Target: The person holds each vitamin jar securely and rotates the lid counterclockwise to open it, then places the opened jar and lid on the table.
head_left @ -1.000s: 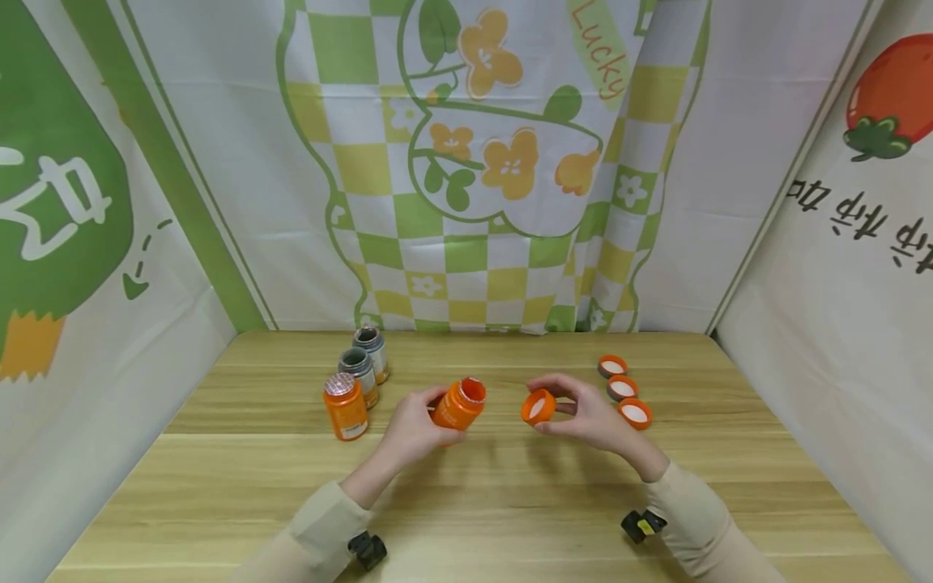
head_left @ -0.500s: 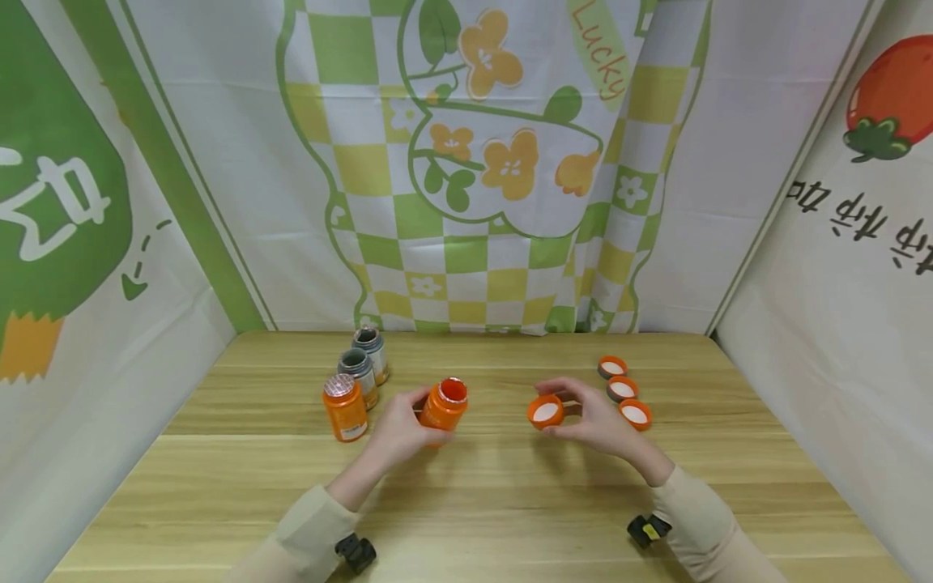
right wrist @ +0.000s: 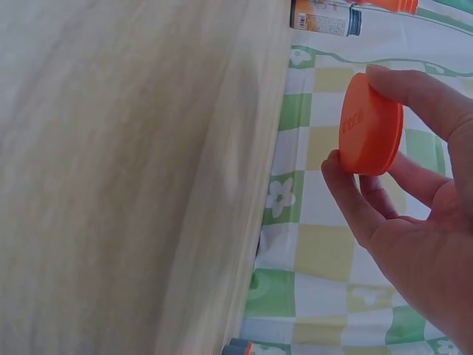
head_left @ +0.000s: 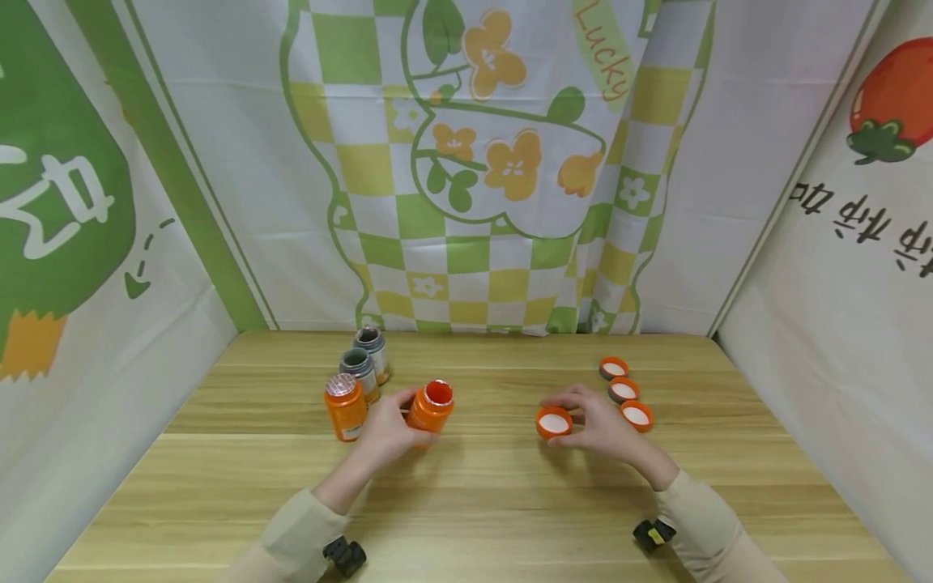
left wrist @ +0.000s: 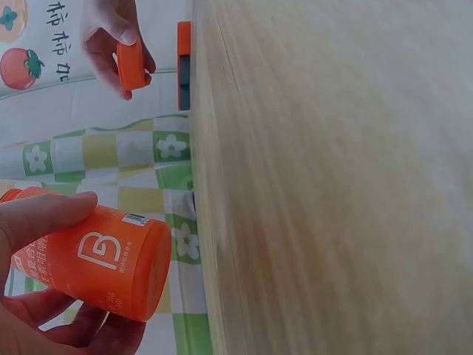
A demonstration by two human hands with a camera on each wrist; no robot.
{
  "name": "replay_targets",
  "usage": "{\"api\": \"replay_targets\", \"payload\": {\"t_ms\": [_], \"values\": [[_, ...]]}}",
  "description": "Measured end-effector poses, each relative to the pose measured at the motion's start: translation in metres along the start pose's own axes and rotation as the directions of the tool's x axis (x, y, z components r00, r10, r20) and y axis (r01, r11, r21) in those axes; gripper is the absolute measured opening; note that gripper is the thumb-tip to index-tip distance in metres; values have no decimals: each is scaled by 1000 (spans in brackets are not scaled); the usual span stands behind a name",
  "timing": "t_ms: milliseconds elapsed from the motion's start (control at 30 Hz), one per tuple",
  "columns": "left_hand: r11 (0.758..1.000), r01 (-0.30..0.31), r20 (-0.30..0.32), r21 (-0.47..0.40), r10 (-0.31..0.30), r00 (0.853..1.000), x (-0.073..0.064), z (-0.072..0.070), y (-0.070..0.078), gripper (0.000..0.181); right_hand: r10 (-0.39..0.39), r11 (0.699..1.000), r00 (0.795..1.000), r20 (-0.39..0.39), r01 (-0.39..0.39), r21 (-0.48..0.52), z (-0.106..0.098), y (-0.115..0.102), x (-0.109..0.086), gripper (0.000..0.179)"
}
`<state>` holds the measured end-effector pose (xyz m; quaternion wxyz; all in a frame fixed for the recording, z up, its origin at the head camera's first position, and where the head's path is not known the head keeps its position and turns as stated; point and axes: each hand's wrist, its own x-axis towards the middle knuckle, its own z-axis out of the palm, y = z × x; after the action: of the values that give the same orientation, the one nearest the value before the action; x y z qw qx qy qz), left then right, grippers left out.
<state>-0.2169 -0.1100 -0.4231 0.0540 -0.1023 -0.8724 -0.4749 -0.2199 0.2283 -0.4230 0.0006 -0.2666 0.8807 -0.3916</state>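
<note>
My left hand (head_left: pixel 386 429) grips an open orange bottle (head_left: pixel 428 411) around its side, the mouth facing up and toward the head camera. In the left wrist view the bottle (left wrist: pixel 96 255) shows white print and its base, held clear of the tabletop. My right hand (head_left: pixel 599 423) pinches an orange cap (head_left: pixel 554 423) by its rim, its white inside turned up. In the right wrist view the cap (right wrist: pixel 369 126) sits between thumb and fingertips, above the table surface. Bottle and cap are well apart.
On the left stand an orange bottle (head_left: pixel 346 409) with a silvery seal and two grey bottles, the nearer grey bottle (head_left: pixel 359 368) uncapped. A row of orange-rimmed caps (head_left: pixel 623 390) lies at the right, white insides up, beside my right hand. Fabric curtains (head_left: pixel 466 275) close off the table's back.
My left hand has moved left with the bottle, which is now more upright. My right hand has moved slightly right and nearer, and the cap has turned its inside further upward.
</note>
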Motion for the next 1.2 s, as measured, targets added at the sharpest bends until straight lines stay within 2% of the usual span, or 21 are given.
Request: {"api": "replay_targets", "payload": {"t_ms": [233, 400, 667, 933, 1200], "values": [[999, 44, 1, 23, -44, 999, -2, -7, -2, 64, -19, 998, 999, -30, 17, -65, 1, 2, -4, 56], [999, 28, -5, 43, -28, 1000, -4, -10, -6, 64, -58, 988, 997, -49, 50, -146, -1, 7, -10, 55], [998, 43, 3, 50, -43, 999, -8, -19, -13, 68, -18, 975, 999, -41, 9, -222, -4, 12, -18, 54], [997, 72, 31, 17, -72, 997, -11, -27, -18, 69, -9, 959, 998, -58, -8, -285, -10, 14, -25, 55], [997, 67, 26, 44, -69, 997, -14, -37, -22, 66, -22, 941, 997, -71, -4, -339, -19, 23, -34, 54]]}}
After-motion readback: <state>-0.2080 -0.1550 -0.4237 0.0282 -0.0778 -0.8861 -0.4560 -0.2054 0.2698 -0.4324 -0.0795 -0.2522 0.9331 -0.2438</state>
